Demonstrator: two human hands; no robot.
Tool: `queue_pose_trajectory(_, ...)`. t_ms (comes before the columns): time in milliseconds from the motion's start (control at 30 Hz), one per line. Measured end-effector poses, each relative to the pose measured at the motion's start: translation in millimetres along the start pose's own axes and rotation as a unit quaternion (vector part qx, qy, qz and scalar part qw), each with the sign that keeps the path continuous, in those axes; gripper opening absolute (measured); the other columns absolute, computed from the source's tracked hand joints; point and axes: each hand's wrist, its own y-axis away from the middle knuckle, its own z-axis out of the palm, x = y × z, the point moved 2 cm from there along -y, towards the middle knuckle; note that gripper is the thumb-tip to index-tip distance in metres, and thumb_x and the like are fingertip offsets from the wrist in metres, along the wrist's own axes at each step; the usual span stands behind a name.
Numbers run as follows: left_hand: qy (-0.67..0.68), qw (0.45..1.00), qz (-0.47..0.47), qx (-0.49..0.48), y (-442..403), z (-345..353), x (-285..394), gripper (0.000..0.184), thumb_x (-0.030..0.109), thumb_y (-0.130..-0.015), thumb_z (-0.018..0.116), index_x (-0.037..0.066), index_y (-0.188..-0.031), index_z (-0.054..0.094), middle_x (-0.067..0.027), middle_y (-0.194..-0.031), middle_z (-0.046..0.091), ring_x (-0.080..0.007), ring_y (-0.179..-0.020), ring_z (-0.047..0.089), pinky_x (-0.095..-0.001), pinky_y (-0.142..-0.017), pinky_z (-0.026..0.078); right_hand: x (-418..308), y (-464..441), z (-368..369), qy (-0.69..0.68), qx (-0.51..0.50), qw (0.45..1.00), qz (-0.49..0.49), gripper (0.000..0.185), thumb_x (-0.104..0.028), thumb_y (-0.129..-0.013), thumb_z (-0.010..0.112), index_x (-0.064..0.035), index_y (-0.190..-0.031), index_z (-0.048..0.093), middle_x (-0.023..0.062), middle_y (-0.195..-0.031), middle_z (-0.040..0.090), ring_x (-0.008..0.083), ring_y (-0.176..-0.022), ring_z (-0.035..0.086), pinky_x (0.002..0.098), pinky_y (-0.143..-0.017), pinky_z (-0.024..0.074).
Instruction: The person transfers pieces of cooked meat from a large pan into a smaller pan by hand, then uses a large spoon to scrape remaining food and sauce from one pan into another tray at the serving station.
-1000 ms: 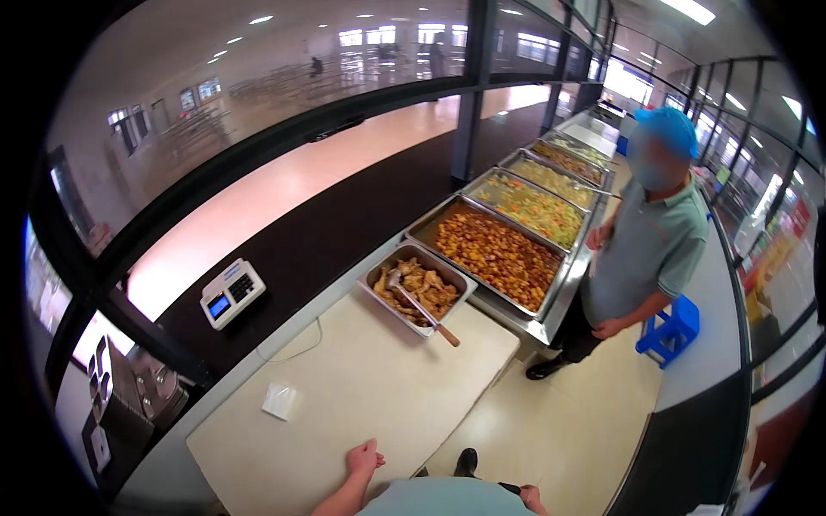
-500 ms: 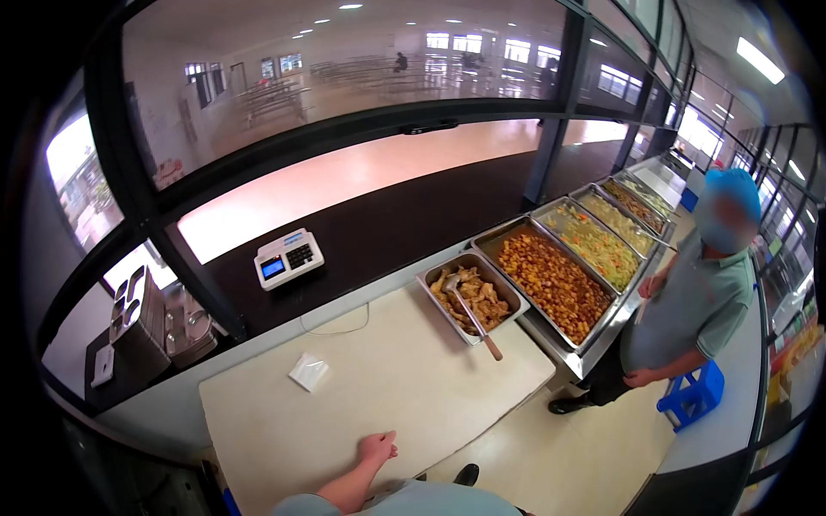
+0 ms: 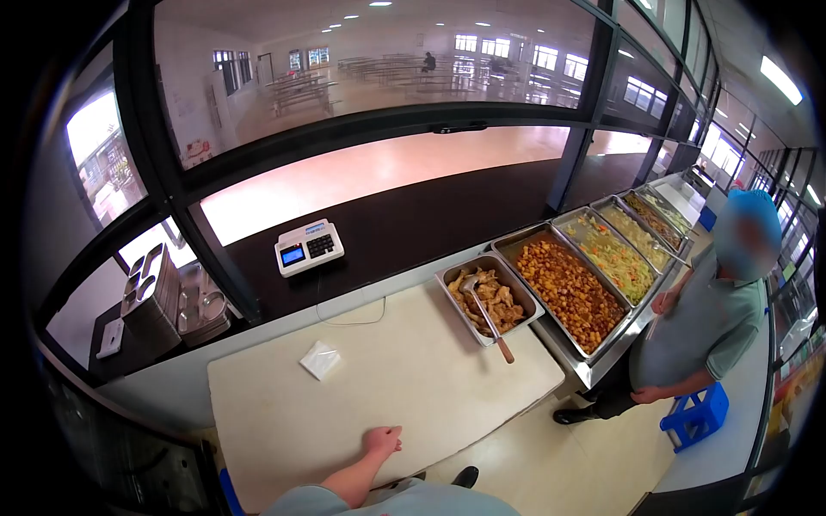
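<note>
My left hand [image 3: 383,441] rests near the front edge of the cream tabletop [image 3: 430,387], its fingers curled closed; whether anything small is inside is hidden. My right hand is out of view. Beyond my left hand, a small white packet [image 3: 320,359] lies on the tabletop. Farther right stands a metal tray of browned food pieces [image 3: 495,303], with a wooden-handled serving spoon [image 3: 486,318] lying in it, its handle over the rim. A white keypad device with a lit blue screen [image 3: 310,247] sits on the dark counter.
Large food trays [image 3: 568,284] run away to the right. A co-worker in a blue cap [image 3: 697,327] stands beside them, near a blue stool [image 3: 695,416]. Stacked metal compartment trays [image 3: 155,297] stand at the left. Window frames rise behind the dark counter.
The view has swung left, so the table, trays and co-worker appear farther right. My right hand, at the lower edge a second before, has left view. My left hand stays curled over the table.
</note>
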Motion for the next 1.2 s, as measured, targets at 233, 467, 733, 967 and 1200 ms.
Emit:
queue_pose_trajectory(233,-0.008,1.000,0.017,0.015,0.5,-1.1,0.6,0.031,0.023,-0.087,0.061,-0.005,-0.075,0.061,-0.0131,-0.065,0.064,-0.0185,-0.052,0.063,-0.0295,-0.049,0.054,84.1,7.9,34.5,0.070,0.027,0.997,0.013,0.033,-0.031,-0.076,0.057,-0.0064,-0.094,0.070,0.0158,-0.095,0.068,0.0264,-0.089,0.066,0.0357,-0.078,0.0505)
queue_pose_trajectory(467,-0.008,0.999,0.019,0.034,5.6,3.5,9.0,0.029,0.019,-0.087,0.059,-0.005,-0.070,0.057,-0.0139,-0.061,0.062,-0.0190,-0.046,0.061,-0.0294,-0.041,0.051,124.8,9.6,69.2,-0.104,0.073,0.991,0.042,0.037,-0.032,-0.064,0.066,-0.0042,-0.087,0.073,0.0193,-0.087,0.069,0.0326,-0.087,0.067,0.0376,-0.078,0.0515)
queue_pose_trajectory(733,-0.026,0.998,0.022,0.044,3.0,5.8,7.8,0.031,0.019,-0.088,0.058,-0.003,-0.066,0.053,-0.0137,-0.058,0.059,-0.0204,-0.043,0.060,-0.0307,-0.038,0.048,112.9,36.7,65.0,-0.170,0.093,0.977,0.087,0.032,-0.024,-0.062,0.063,-0.0051,-0.085,0.073,0.0181,-0.085,0.069,0.0301,-0.084,0.067,0.0364,-0.075,0.0515)
queue_pose_trajectory(967,-0.035,0.999,0.019,0.036,1.5,6.1,6.7,0.033,0.020,-0.089,0.058,-0.001,-0.065,0.051,-0.0127,-0.058,0.059,-0.0204,-0.042,0.059,-0.0303,-0.037,0.046,117.3,23.9,69.9,-0.134,0.082,0.986,0.064,0.031,-0.025,-0.062,0.063,-0.0060,-0.085,0.073,0.0182,-0.087,0.069,0.0311,-0.084,0.067,0.0365,-0.075,0.0520)
queue_pose_trajectory(1200,-0.034,0.998,0.037,0.036,4.3,4.7,6.1,0.033,0.020,-0.089,0.057,-0.001,-0.064,0.051,-0.0124,-0.057,0.059,-0.0196,-0.043,0.059,-0.0300,-0.037,0.047,116.4,26.6,62.8,-0.128,0.082,0.985,0.079,0.030,-0.027,-0.065,0.064,-0.0068,-0.085,0.073,0.0185,-0.087,0.069,0.0331,-0.085,0.067,0.0370,-0.076,0.0523)
